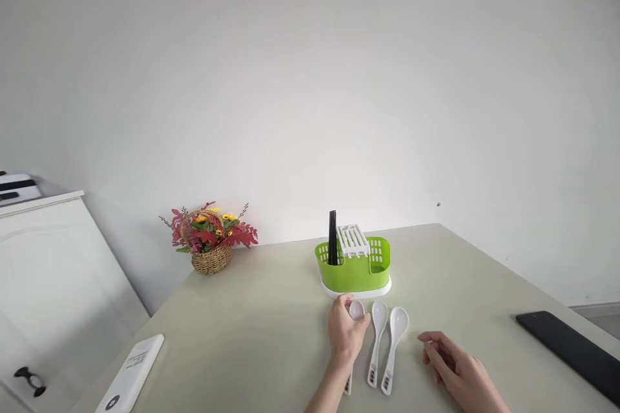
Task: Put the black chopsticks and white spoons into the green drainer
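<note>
My left hand (346, 330) is closed around the bowl of the leftmost white spoon (356, 310), thumb on its right and fingers on its left; the wrist covers most of the handle. Just right of it lie a middle spoon (380, 315) and a right spoon (398, 321), bowls pointing away from me. My right hand (448, 361) rests right of the spoons, fingers loosely bent and apart from the thumb, with nothing in it. Beyond the spoons stands a green basket (351, 276) on a white base, with black chopsticks (332, 239) upright in its left part and a white slotted rack (353, 240) on top.
A wicker basket of flowers (212, 260) stands at the table's back left. A white rectangular device (133, 371) lies at the left edge, a black phone-like object (571, 352) at the right. Behind the table (252, 335) is a wall; a white cabinet (62, 284) stands left.
</note>
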`<control>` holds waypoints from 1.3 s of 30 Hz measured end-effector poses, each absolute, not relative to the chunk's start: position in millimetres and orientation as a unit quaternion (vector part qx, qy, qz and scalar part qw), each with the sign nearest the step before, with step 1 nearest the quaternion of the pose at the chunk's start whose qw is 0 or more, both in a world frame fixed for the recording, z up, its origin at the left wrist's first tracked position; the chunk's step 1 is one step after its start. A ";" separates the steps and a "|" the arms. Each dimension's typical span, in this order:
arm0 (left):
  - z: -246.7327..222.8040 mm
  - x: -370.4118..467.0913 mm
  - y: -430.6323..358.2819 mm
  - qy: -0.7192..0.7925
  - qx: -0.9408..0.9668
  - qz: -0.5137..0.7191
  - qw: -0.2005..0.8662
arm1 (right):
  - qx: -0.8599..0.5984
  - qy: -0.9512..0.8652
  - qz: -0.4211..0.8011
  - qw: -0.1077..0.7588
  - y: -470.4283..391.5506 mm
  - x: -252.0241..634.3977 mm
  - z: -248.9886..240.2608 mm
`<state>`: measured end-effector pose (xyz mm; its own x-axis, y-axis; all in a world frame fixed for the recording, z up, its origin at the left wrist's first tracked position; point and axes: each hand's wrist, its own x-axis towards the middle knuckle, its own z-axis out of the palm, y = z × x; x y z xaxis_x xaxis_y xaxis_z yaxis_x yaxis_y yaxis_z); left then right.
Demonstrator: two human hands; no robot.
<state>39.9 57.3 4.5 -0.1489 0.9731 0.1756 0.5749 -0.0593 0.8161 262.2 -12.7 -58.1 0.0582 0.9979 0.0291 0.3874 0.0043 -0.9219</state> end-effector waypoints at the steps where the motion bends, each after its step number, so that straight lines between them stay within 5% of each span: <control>1: 7.2 36.3 55.5 0.640 0.610 0.408 0.227 | -0.600 -0.577 0.372 0.410 -12.6 262.0 -57.6; 7: 23.4 8.3 46.0 0.626 0.687 0.359 0.081 | -0.597 -0.580 0.373 0.410 -12.9 262.5 -54.4; 15: 4.3 -38.5 59.3 0.625 0.672 0.375 0.130 | -0.606 -0.576 0.368 0.408 -14.0 261.4 -50.6; 28: 36.1 -97.7 64.0 0.630 0.561 0.527 0.101 | -0.595 -0.567 0.364 0.438 -12.2 262.5 -59.3; 39: 131.8 -86.7 76.4 0.525 0.526 0.665 0.071 | -0.606 -0.563 0.361 0.431 -14.4 262.7 -55.6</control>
